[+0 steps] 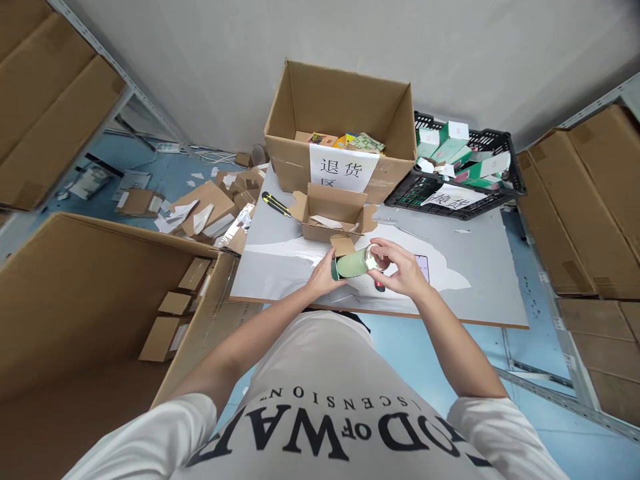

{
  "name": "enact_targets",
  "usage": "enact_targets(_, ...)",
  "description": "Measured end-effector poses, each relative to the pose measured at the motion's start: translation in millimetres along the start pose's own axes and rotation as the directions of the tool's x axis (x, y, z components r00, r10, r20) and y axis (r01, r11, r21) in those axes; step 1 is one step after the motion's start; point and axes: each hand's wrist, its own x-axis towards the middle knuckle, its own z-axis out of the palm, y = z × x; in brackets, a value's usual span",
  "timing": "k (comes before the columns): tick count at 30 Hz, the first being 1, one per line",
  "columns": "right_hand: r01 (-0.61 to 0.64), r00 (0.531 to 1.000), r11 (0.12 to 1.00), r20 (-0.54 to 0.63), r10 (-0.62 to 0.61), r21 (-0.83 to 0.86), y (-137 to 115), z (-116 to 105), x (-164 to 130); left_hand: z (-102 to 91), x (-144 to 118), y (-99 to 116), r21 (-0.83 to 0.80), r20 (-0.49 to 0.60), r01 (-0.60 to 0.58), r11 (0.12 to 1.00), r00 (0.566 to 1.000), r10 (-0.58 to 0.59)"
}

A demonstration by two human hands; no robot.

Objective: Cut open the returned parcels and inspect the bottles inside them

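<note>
My left hand (323, 272) is closed around the dark green base end of a pale green bottle (353, 265). At its other end, the fingers of my right hand (399, 267) grip the clear, shiny top. The bottle lies tilted nearly sideways between my hands, above the front of the table (280, 280). Just beyond it stands a small open cardboard box (325, 233) with flaps spread and white paper inside. Beneath my right hand, a red and black object (380, 286) shows in part. A phone (423, 267) with a lit screen lies beside that hand, partly hidden.
A yellow and black utility knife (276, 204) lies at the table's left. At the back stand a large labelled carton (285, 163) and a black crate (453, 212) of green and white boxes. A big carton (95, 247) with small boxes is at left; cardboard scraps (207, 207) cover the floor.
</note>
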Motion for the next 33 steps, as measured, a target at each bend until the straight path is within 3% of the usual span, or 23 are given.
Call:
enact_targets(5, 0.015, 0.993, 0.998, 0.116, -0.008, -0.061, 3, 5, 5, -3.1, -2, 0, 0.010, -0.004, 0.018, 1.000, 1.000, -0.018)
enact_targets(13, 0.148, 0.961, 0.963, 0.263, -0.086, -0.225, 9, 23, 6, -6.7, -1, -2, 0.025, 0.002, 0.003, 1.000, 1.000, -0.004)
enact_targets(19, 0.055, 0.955, 0.980, 0.297, 0.004, -0.191, 15, 31, 6, -11.7, 0, -7, 0.016, 0.043, -0.026, 1.000, 0.999, 0.025)
enact_targets(24, 0.075, 0.902, 0.981, 0.431, 0.009, -0.178, 24, 38, 3, -12.2, 2, -8, 0.003, 0.087, -0.071, 0.997, 0.994, 0.071)
enact_targets(28, 0.158, 0.840, 0.950, 0.542, 0.014, -0.270, 32, 54, -1, -10.9, 1, -8, 0.007, 0.101, -0.117, 0.993, 0.988, 0.115)
enact_targets(33, 0.268, 0.818, 0.889, 0.576, -0.006, -0.372, 37, 70, 2, -15.0, 0, -9, 0.034, 0.086, -0.129, 0.991, 0.988, 0.126)
